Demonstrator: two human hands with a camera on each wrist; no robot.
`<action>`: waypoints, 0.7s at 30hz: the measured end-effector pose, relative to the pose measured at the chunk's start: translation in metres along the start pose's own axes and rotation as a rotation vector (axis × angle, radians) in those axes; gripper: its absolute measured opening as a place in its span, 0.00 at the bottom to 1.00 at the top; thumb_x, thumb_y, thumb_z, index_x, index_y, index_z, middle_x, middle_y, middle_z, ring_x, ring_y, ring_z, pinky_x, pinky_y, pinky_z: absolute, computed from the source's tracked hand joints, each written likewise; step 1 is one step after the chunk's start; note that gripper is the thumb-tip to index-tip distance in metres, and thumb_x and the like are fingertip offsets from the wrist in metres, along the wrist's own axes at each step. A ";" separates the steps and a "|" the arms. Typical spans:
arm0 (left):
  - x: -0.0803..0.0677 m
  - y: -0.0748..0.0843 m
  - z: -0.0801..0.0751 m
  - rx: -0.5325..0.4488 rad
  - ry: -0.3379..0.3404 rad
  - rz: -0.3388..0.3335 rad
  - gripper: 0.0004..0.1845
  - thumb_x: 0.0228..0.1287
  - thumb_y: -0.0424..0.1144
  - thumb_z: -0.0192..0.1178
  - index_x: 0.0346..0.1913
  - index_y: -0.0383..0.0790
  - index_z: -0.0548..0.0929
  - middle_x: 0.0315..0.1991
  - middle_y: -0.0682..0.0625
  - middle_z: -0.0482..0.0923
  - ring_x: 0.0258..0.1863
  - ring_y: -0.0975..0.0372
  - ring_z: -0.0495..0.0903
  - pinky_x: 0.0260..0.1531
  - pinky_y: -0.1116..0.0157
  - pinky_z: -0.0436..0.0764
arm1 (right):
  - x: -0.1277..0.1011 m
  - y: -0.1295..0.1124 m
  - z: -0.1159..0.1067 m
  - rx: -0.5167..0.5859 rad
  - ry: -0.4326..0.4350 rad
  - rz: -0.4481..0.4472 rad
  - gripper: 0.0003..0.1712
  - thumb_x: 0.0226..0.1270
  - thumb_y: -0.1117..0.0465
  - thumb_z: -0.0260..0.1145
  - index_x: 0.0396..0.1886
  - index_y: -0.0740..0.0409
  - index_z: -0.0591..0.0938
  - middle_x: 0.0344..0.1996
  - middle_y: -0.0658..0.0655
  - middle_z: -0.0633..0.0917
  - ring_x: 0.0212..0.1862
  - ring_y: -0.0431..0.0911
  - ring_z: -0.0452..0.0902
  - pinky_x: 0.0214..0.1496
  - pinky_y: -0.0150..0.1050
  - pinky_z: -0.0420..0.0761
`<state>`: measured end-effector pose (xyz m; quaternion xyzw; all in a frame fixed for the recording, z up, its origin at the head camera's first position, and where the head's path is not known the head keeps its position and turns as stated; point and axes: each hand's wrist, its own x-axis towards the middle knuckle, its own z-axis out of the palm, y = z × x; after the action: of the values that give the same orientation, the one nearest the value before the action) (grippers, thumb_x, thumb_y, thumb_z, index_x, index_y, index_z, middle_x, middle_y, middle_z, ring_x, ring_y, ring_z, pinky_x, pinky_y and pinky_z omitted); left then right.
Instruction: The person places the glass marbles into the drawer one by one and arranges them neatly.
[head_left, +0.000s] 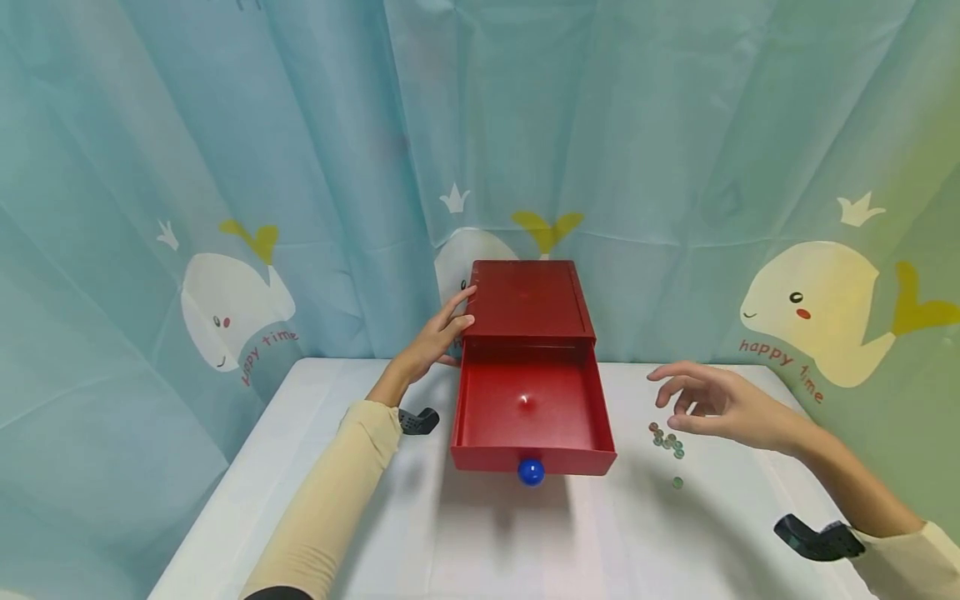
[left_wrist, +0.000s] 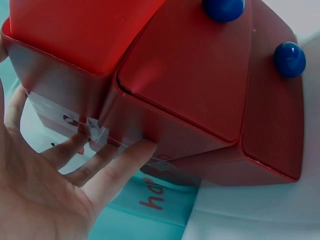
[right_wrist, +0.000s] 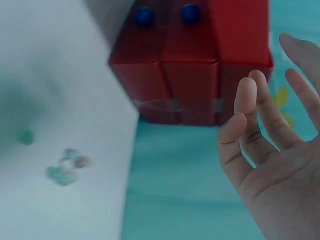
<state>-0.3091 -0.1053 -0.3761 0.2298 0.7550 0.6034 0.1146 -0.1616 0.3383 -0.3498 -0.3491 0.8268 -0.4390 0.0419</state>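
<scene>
A red box (head_left: 529, 302) stands at the far middle of the white surface (head_left: 480, 533), with its drawer (head_left: 531, 410) pulled out toward the near side. The drawer looks bare inside except for a bright glint on its floor, and a blue knob (head_left: 531, 472) sits on its front. The left hand (head_left: 442, 333) rests against the left side of the box with fingers (left_wrist: 107, 172) straight and flat on it, gripping nothing. The right hand (head_left: 723, 400) hovers right of the drawer, just above and beside a small cluster of marbles (head_left: 666, 439) lying on the surface; one marble (head_left: 677, 482) lies a little nearer, apart from the rest. That hand is loose and released, its fingers (right_wrist: 240, 125) lightly bent and spread, holding nothing. Behind the surface hangs a teal curtain (head_left: 300, 125) printed with white whales (head_left: 817, 304) and the words "happy time" in red.
</scene>
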 end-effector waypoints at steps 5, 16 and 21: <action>0.000 0.001 0.000 0.006 0.000 -0.006 0.36 0.74 0.57 0.49 0.82 0.70 0.52 0.80 0.45 0.55 0.75 0.46 0.63 0.51 0.36 0.80 | -0.018 0.026 0.008 0.008 0.041 0.022 0.29 0.66 0.71 0.72 0.66 0.57 0.76 0.45 0.54 0.85 0.41 0.46 0.84 0.37 0.38 0.85; 0.000 0.004 0.000 0.001 0.000 -0.008 0.36 0.74 0.56 0.49 0.82 0.69 0.52 0.79 0.44 0.56 0.75 0.46 0.62 0.52 0.36 0.80 | -0.050 0.074 0.023 -0.045 0.045 0.105 0.27 0.67 0.68 0.72 0.64 0.53 0.77 0.44 0.60 0.84 0.40 0.44 0.85 0.36 0.38 0.84; 0.000 0.003 0.000 -0.002 -0.002 -0.008 0.36 0.74 0.56 0.49 0.82 0.69 0.52 0.79 0.43 0.57 0.74 0.46 0.63 0.52 0.37 0.80 | -0.058 0.093 0.029 -0.032 -0.008 0.116 0.26 0.66 0.67 0.73 0.63 0.57 0.77 0.42 0.65 0.83 0.38 0.44 0.85 0.36 0.38 0.83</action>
<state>-0.3085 -0.1052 -0.3736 0.2271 0.7554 0.6032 0.1182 -0.1575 0.3879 -0.4520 -0.3029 0.8523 -0.4214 0.0650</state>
